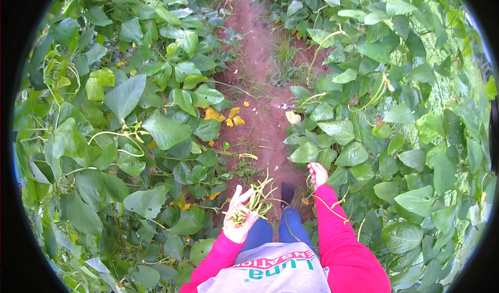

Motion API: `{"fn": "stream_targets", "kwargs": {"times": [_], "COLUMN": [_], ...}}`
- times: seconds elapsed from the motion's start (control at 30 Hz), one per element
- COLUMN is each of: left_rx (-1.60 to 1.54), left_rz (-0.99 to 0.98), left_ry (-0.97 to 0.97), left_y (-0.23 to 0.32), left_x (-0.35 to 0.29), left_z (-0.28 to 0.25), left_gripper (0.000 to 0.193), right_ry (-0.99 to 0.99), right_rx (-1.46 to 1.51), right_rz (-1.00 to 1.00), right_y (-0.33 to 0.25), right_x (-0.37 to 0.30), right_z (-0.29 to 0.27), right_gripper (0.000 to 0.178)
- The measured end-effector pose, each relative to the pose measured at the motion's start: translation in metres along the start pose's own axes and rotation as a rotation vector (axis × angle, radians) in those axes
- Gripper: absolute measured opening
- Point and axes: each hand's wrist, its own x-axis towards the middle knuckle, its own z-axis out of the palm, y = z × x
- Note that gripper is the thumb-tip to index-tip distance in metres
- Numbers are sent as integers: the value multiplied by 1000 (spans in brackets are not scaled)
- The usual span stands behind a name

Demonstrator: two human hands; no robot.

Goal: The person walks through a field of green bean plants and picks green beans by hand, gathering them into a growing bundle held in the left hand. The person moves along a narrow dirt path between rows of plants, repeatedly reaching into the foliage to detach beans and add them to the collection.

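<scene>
The left hand (239, 230) is cradling green bean pods (258, 202) palm-up, presumably because the loose bunch is needing support from below. The right hand (318, 175) is hanging half-curled beside a bean leaf (304, 152) (whether it is gripping anything, I cannot tell).

A bare reddish-brown dirt path (256, 38) runs from the top center of the frame down the middle. Dense green plants (167, 130) fill the left side, and more broad-leaved greenery (354, 154) crowds the right. Yellow leaves (213, 114) lie along the path's left edge near the center; a grass tuft (285, 59) grows upper center. Daylight is bright, palest at far right.
</scene>
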Motion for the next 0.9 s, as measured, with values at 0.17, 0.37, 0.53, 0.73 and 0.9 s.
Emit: {"fn": "stream_targets", "kwargs": {"times": [0.17, 0.37, 0.53, 0.73, 0.9], "left_rx": [-48, -154, -63, -432, -405], "left_rz": [-37, -66, 108, 119, 292], "left_ry": [-12, 96, 119, -96, -86], "left_y": [16, 35, 67, 138, 180], "left_x": [6, 4, 28, 53, 79], "left_z": [0, -5, 4, 35, 60], "left_gripper": [14, 11, 67, 81, 77], "right_ry": [-8, -364, -634, -743, -764], "right_rx": [9, -189, -197, 103, 460], "right_rz": [63, 91, -8, -402, -451], "right_y": [-5, -52, -151, -237, -281], "right_x": [-1, -64, -169, -255, -271], "right_z": [-2, 80, 148, 179, 182], "right_gripper": [17, 25, 23, 17, 18]}}
